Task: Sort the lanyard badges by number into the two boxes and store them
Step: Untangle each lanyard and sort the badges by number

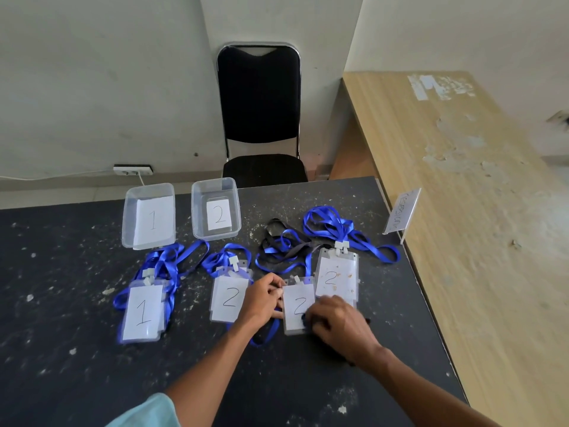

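Two clear plastic boxes stand at the far side of the dark table: box 1 (129, 223) on the left and box 2 (197, 217) beside it, each with a numbered paper inside. A pile of badges marked 1 (141, 312) lies at the left with blue lanyards. Three badges marked 2 lie in a row: one (229, 300) left of my hands, a middle one (297, 306), and a stained one (335, 277). My left hand (263, 298) pinches the middle badge's left edge. My right hand (338, 326) covers its lower right corner, fingers curled on it.
Tangled blue and black lanyards (289, 245) lie behind the badges. A clear sign holder (401, 215) stands at the table's right edge. A black chair (261, 118) is behind the table, and a wooden counter (477, 195) runs along the right.
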